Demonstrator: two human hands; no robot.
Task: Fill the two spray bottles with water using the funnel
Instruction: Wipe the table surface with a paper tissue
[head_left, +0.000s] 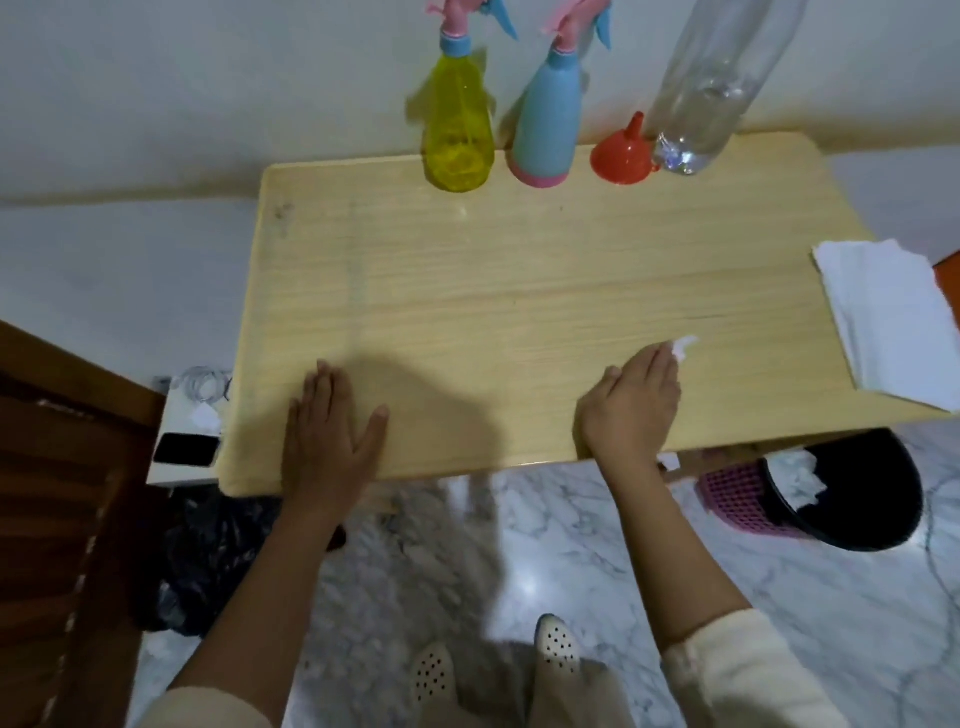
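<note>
A yellow see-through spray bottle (457, 130) and a light-blue spray bottle (548, 117) stand side by side at the far edge of the wooden table (519, 291), both with their pink and blue spray heads on. To their right an orange funnel (623, 158) rests mouth down, touching a tall clear plastic bottle (711, 88) that holds a little water. My left hand (332, 431) lies flat on the near edge, fingers apart. My right hand (631, 405) also lies flat near the front edge, a small white scrap (683, 345) at its fingertips.
A folded white cloth (893, 322) hangs over the table's right edge. Below it on the marble floor are a black bin (857, 493) holding crumpled tissue and a pink basket (732, 493). A phone (187, 449) lies on a white box at the left, beside wooden furniture.
</note>
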